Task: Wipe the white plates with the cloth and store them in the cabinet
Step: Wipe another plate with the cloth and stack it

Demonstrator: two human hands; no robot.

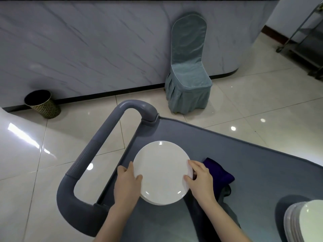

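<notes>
Big marbled counter front (87, 49) across the back, tiled floor (262, 95) below it. Grey cart (244, 172) fills the lower right, its looped handle (90, 151) sticking out left. Teal-covered chair (188, 75) stands against the counter. On the cart near the handle is a short stack of white plates (162, 170). Left hand (126, 180) and right hand (199, 177) each clamp an opposite edge, thumbs on top. Can't tell if it's lifted. Another plate stack (304, 222) sits bottom right. Patterned bin (43, 103) far left, and a purple cloth (220, 173) lies just right of the right hand
</notes>
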